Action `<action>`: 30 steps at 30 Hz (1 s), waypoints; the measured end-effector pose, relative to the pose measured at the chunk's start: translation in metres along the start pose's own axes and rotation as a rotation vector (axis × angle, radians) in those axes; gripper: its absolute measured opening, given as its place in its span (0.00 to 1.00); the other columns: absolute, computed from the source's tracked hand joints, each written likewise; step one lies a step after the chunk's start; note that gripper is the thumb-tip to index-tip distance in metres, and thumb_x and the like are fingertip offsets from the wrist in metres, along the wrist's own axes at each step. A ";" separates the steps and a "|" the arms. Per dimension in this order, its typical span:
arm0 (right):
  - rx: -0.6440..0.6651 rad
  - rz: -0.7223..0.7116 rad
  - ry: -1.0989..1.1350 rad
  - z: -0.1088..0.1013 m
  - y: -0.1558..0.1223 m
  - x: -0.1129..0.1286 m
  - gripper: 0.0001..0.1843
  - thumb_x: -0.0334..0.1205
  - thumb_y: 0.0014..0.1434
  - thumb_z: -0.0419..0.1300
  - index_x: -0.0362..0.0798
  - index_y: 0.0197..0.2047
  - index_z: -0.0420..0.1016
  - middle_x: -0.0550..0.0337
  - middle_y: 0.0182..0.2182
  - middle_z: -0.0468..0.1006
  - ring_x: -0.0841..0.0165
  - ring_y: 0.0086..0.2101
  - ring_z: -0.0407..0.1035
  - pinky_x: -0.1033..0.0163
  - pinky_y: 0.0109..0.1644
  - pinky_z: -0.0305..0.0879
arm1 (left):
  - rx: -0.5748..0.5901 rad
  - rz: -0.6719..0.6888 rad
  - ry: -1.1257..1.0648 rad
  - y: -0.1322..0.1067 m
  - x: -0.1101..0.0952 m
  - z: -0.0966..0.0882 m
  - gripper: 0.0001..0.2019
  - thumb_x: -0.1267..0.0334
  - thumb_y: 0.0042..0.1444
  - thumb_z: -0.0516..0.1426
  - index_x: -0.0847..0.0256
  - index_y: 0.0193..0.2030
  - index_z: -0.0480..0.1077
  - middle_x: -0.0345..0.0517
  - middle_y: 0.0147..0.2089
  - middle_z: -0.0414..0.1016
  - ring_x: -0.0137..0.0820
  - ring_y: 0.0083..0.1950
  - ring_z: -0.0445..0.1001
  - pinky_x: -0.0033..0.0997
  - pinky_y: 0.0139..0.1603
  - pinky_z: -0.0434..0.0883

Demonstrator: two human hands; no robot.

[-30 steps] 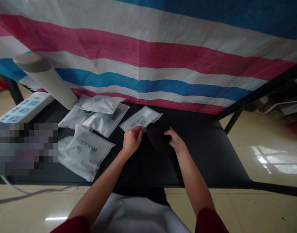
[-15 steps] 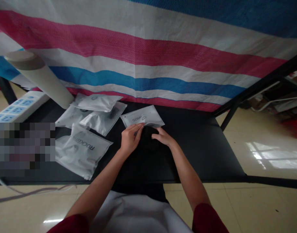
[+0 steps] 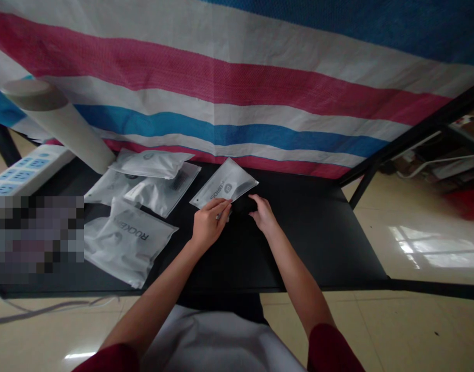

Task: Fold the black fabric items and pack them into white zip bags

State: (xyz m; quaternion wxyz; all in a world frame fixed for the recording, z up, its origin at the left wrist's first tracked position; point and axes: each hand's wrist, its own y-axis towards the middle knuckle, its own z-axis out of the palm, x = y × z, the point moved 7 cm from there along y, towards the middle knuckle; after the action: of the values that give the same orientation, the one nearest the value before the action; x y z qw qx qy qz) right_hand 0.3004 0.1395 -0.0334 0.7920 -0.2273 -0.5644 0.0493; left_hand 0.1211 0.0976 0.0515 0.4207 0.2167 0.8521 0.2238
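My left hand (image 3: 208, 225) pinches the near edge of a small frosted zip bag (image 3: 224, 188) printed with grey letters, which lies on the black table (image 3: 322, 243). My right hand (image 3: 263, 214) is closed on a dark black item (image 3: 242, 206) at the bag's mouth, right beside my left fingers. The item is hard to make out against the table. Both forearms reach in from the bottom of the view.
Several more frosted bags (image 3: 130, 240) lie at the left, two of them (image 3: 159, 178) near a pale cardboard tube (image 3: 62, 126). A white power strip (image 3: 25, 173) sits at the far left. A striped woven sheet (image 3: 237, 93) hangs behind the table. Tiled floor lies to the right.
The black item has shrunk from a larger dark shape to a small bundle at the bag's mouth. My right hand moved left toward my left hand, and the bag shifted and turned slightly.
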 end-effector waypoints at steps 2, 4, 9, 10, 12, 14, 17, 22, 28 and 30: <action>-0.034 -0.040 0.008 -0.001 -0.001 0.000 0.18 0.47 0.43 0.67 0.48 0.37 0.74 0.58 0.35 0.78 0.62 0.37 0.72 0.62 0.32 0.67 | 0.027 0.006 0.028 -0.001 0.000 0.004 0.13 0.61 0.66 0.52 0.60 0.49 0.77 0.49 0.47 0.79 0.33 0.44 0.78 0.30 0.44 0.76; -0.043 -0.079 -0.041 0.002 -0.003 -0.003 0.21 0.50 0.46 0.67 0.49 0.42 0.73 0.54 0.41 0.78 0.60 0.42 0.73 0.61 0.35 0.68 | 0.043 0.014 0.046 -0.002 0.000 0.007 0.14 0.61 0.66 0.52 0.60 0.49 0.77 0.49 0.46 0.78 0.33 0.44 0.78 0.30 0.44 0.75; -0.011 -0.161 -0.047 0.018 -0.014 -0.013 0.31 0.60 0.57 0.57 0.54 0.59 0.65 0.50 0.59 0.69 0.59 0.55 0.68 0.56 0.45 0.69 | 0.043 0.052 0.029 -0.002 0.002 0.008 0.13 0.60 0.66 0.53 0.59 0.50 0.77 0.49 0.44 0.77 0.33 0.43 0.77 0.33 0.45 0.75; -0.013 -0.179 -0.038 0.021 -0.015 -0.014 0.32 0.62 0.59 0.53 0.55 0.62 0.62 0.50 0.62 0.66 0.59 0.57 0.66 0.56 0.47 0.69 | 0.044 0.063 0.015 -0.002 0.001 0.007 0.13 0.60 0.66 0.53 0.59 0.50 0.77 0.49 0.43 0.77 0.33 0.43 0.77 0.32 0.45 0.75; -0.002 -0.215 -0.046 0.024 -0.016 -0.014 0.34 0.62 0.62 0.47 0.56 0.66 0.57 0.51 0.64 0.63 0.58 0.60 0.62 0.54 0.50 0.67 | 0.051 0.077 -0.013 -0.002 0.000 0.007 0.13 0.61 0.66 0.53 0.59 0.51 0.77 0.49 0.43 0.77 0.32 0.42 0.77 0.31 0.44 0.75; 0.058 -0.246 -0.106 0.028 -0.016 -0.010 0.34 0.61 0.62 0.47 0.57 0.67 0.56 0.53 0.64 0.63 0.58 0.62 0.59 0.51 0.54 0.65 | 0.058 0.074 -0.036 -0.002 -0.001 0.007 0.13 0.62 0.66 0.53 0.59 0.51 0.77 0.48 0.42 0.77 0.32 0.42 0.77 0.31 0.43 0.75; 0.233 -0.326 -0.300 0.035 -0.017 0.001 0.30 0.56 0.58 0.56 0.56 0.61 0.66 0.55 0.58 0.71 0.59 0.60 0.61 0.51 0.59 0.61 | 0.057 0.041 -0.068 -0.001 0.000 0.005 0.13 0.62 0.66 0.53 0.59 0.50 0.77 0.48 0.42 0.76 0.31 0.40 0.76 0.30 0.42 0.74; 0.281 -0.364 -0.499 0.033 -0.020 0.009 0.20 0.51 0.49 0.67 0.48 0.42 0.77 0.57 0.37 0.77 0.64 0.37 0.71 0.57 0.45 0.69 | 0.051 0.005 -0.122 0.000 -0.001 0.004 0.12 0.62 0.66 0.53 0.60 0.48 0.77 0.49 0.41 0.76 0.32 0.41 0.76 0.32 0.43 0.74; 0.197 -0.145 -0.118 0.034 -0.026 -0.004 0.20 0.47 0.47 0.67 0.50 0.43 0.73 0.59 0.38 0.76 0.69 0.32 0.71 0.63 0.33 0.72 | 0.123 0.055 -0.138 -0.003 -0.005 0.014 0.12 0.64 0.66 0.53 0.59 0.50 0.76 0.48 0.41 0.76 0.32 0.41 0.76 0.32 0.43 0.74; 0.310 -0.102 -0.133 0.041 -0.030 -0.005 0.18 0.44 0.48 0.65 0.50 0.43 0.74 0.59 0.39 0.77 0.68 0.36 0.72 0.63 0.36 0.73 | 0.113 0.051 -0.109 -0.003 -0.003 0.014 0.12 0.64 0.65 0.53 0.59 0.51 0.76 0.49 0.42 0.76 0.33 0.42 0.75 0.35 0.44 0.74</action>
State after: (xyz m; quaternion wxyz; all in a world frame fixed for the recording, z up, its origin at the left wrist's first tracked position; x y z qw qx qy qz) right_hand 0.2555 0.1236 -0.0149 0.7801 -0.0696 -0.6119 0.1106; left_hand 0.1338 0.0965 0.0440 0.4479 0.2736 0.8333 0.1735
